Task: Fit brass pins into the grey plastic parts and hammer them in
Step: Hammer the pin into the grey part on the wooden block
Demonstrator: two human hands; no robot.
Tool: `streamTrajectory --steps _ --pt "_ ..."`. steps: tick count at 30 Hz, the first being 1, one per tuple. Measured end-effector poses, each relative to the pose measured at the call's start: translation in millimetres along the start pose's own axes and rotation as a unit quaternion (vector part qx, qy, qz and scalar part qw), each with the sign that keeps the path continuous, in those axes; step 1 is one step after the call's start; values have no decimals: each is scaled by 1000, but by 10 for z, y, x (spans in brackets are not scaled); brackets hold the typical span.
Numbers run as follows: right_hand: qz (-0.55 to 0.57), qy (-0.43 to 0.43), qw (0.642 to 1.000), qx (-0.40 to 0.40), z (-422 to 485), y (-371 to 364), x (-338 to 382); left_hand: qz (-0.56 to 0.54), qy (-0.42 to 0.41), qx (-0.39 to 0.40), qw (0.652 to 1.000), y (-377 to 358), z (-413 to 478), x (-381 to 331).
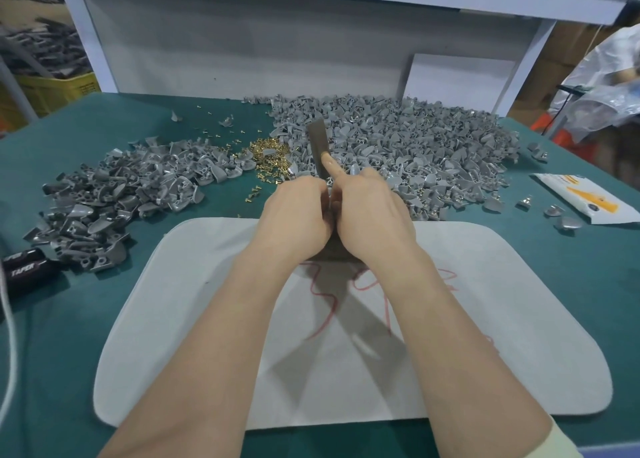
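Hands meet over the far edge of the white mat [194,319], knuckles touching. The right hand [370,215] grips a dark flat bar [317,142] that rises tilted beyond the mat, its index finger [331,166] stretched along the bar's face. The left hand [294,211] is curled tight against it; what it holds, if anything, is hidden. Just past the mat's far edge, to the left of the hands, lies a heap of brass pins [270,157]. The big pile of grey plastic parts [415,145] spreads beyond the mat's far right corner, and a smaller heap [114,194] lies off its far left corner. A white and yellow packet [585,199] lies right of the mat on the green table [52,371].
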State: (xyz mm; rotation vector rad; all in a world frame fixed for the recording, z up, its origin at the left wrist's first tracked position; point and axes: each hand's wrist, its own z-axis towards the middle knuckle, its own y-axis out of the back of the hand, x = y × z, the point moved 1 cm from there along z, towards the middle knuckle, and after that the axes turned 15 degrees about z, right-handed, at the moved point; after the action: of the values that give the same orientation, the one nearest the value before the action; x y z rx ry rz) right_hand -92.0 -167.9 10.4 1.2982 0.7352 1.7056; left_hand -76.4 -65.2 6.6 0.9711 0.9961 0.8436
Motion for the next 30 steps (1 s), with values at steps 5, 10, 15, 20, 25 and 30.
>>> streamTrajectory --steps 5,10,15,20,25,30 --pt "21 -14 1000 15 2 14 -29 -10 -2 -7 1000 -5 -7 13" --pt "47 -18 998 25 18 34 -33 -10 -1 -4 1000 -10 -3 17" --pt "115 -30 993 19 34 33 -84 -30 15 -10 999 -20 -12 21" --pt "254 -9 967 -23 -26 260 -216 -17 74 -25 997 -16 -26 56" --pt "244 -6 970 1 -89 502 -295 4 111 -33 993 -4 -21 88" --pt "224 22 974 14 -159 564 -174 5 102 -39 994 -21 -19 92"
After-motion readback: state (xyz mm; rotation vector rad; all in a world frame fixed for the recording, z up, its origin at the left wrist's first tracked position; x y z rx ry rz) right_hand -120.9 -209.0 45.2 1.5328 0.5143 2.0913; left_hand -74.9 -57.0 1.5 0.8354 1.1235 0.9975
